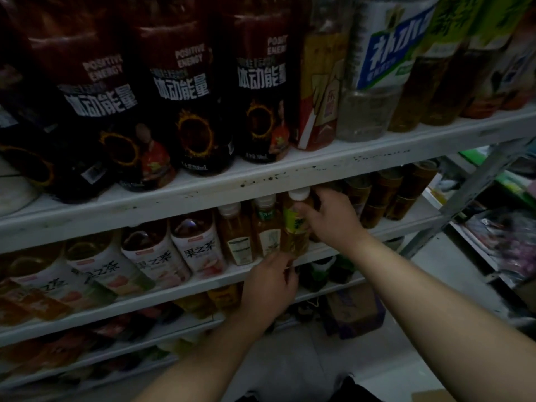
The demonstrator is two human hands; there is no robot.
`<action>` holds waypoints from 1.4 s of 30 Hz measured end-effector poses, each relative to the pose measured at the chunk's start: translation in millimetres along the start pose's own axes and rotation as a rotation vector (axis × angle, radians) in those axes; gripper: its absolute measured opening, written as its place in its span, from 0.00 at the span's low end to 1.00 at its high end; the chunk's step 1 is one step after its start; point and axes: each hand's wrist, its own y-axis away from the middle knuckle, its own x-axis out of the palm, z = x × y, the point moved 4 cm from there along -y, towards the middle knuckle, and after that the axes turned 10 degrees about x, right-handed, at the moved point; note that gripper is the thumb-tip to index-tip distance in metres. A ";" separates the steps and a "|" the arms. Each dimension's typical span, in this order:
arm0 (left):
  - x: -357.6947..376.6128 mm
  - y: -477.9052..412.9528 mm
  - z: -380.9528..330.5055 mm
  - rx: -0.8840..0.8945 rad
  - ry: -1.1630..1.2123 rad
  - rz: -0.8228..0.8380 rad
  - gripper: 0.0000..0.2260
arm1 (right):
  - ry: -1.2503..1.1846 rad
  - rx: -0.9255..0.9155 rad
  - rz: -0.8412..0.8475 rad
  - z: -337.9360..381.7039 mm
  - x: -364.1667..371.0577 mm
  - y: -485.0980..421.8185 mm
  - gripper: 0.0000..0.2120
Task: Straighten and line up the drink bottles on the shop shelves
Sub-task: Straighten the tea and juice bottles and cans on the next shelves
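Observation:
On the middle shelf a slim amber tea bottle with a white cap and green label stands at the front edge. My right hand grips its upper part from the right, thumb on the label. My left hand holds the bottle's base from below, fingers curled at the shelf lip. Two similar amber bottles stand just left of it. Further left, white-labelled tea bottles lean in a row.
The upper shelf carries dark energy-drink bottles, a yellow-red bottle and a clear blue-labelled bottle. Brown bottles sit right of my right hand. Lower shelves hold more drinks. A cardboard box lies on the floor.

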 end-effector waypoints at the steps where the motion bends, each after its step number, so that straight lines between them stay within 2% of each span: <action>1: 7.4 -0.7 0.5 -0.041 -0.008 -0.006 0.10 | -0.015 0.003 0.022 -2.6 -0.6 -1.3 0.16; 8: 62.2 -19.6 -17.7 -0.457 0.128 -0.101 0.03 | -0.064 -0.041 0.259 -12.8 -3.8 -19.6 0.19; 10: 78.6 -27.1 -27.1 -0.521 0.141 -0.117 0.04 | -0.069 -0.077 0.310 -12.1 -5.5 -23.1 0.21; 15: 94.6 -43.7 -29.3 -0.738 0.167 -0.179 0.10 | -0.074 -0.140 0.298 -12.7 -11.3 -26.4 0.21; 19: 95.9 -49.0 -31.6 -0.790 0.135 -0.202 0.12 | -0.103 -0.059 0.428 -11.3 -22.4 -27.8 0.18; 23: 102.1 -56.0 -35.9 -0.827 0.105 -0.196 0.12 | -0.038 -0.096 0.525 -34.1 -57.1 -32.5 0.12; 24: 103.3 -58.0 -38.6 -0.825 0.097 -0.221 0.13 | -0.033 -0.115 0.541 -43.3 -66.7 -32.0 0.14; 26: 105.3 -62.5 -44.7 -0.811 0.094 -0.297 0.14 | -0.002 -0.143 0.498 -58.7 -84.2 -35.3 0.16; 29: 108.2 -70.1 -52.9 -0.839 0.101 -0.396 0.13 | 0.035 -0.111 0.407 -65.2 -98.9 -47.8 0.10; 32: 112.5 -78.4 -58.5 -0.921 0.096 -0.462 0.14 | 0.140 -0.170 0.422 -56.6 -97.1 -49.1 0.07; 34: 116.3 -82.3 -61.9 -1.007 0.074 -0.475 0.16 | 0.197 -0.193 0.438 -49.9 -94.5 -46.8 0.08; 38: 127.3 -89.3 -69.0 -1.108 0.080 -0.495 0.22 | 0.367 -0.267 0.478 -42.9 -88.9 -41.5 0.20; 42: 133.6 -92.2 -75.9 -1.117 0.133 -0.644 0.23 | 0.339 -0.241 0.433 -41.1 -86.1 -39.1 0.18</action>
